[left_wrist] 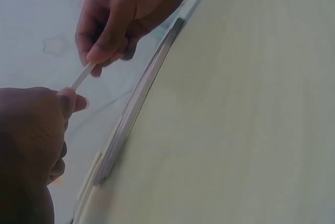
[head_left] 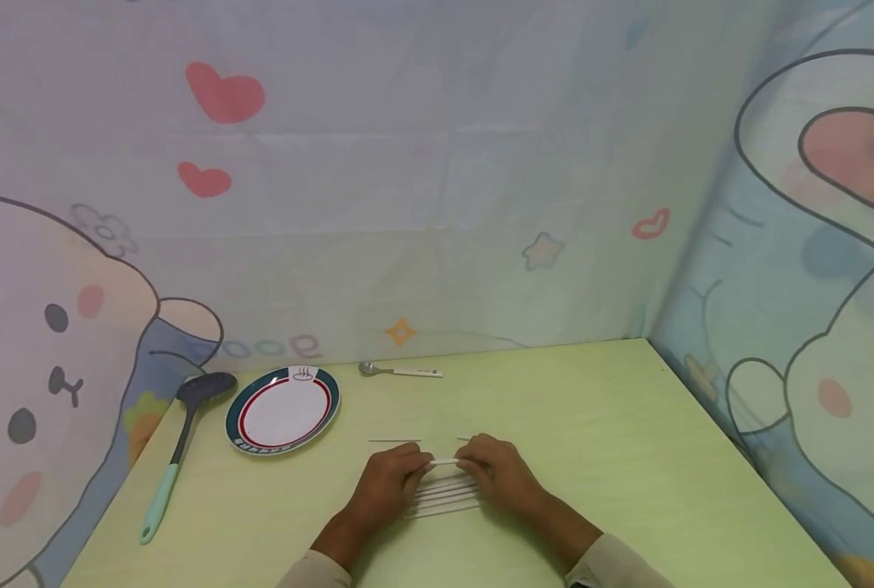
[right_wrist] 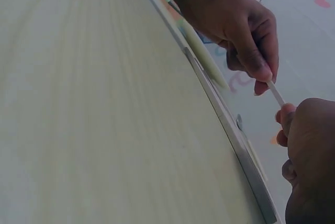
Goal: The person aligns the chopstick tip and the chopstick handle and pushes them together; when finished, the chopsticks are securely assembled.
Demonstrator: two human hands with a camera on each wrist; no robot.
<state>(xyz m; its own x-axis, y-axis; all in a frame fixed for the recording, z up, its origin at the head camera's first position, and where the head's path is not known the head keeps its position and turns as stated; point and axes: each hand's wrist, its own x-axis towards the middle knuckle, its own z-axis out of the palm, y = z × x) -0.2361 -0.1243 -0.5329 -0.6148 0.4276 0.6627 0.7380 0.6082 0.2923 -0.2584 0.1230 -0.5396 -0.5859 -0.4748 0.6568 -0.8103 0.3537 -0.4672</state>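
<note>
Both hands hold one thin white stick level above the table, with a short stretch showing between them. My left hand pinches one end between thumb and forefinger. At the other end, my right hand pinches it the same way. Both wrist views show this stick raised over the tabletop. Under and just in front of the hands, several similar sticks lie side by side, their ends partly hidden by the hands. Beyond the left hand lies another thin stick, and a stick end shows beyond the right.
A white plate with a dark rim sits at the back left. Beside it lies a black slotted spoon with a mint handle. A small spoon with a white handle is near the back edge. Printed cloth hangs behind the table.
</note>
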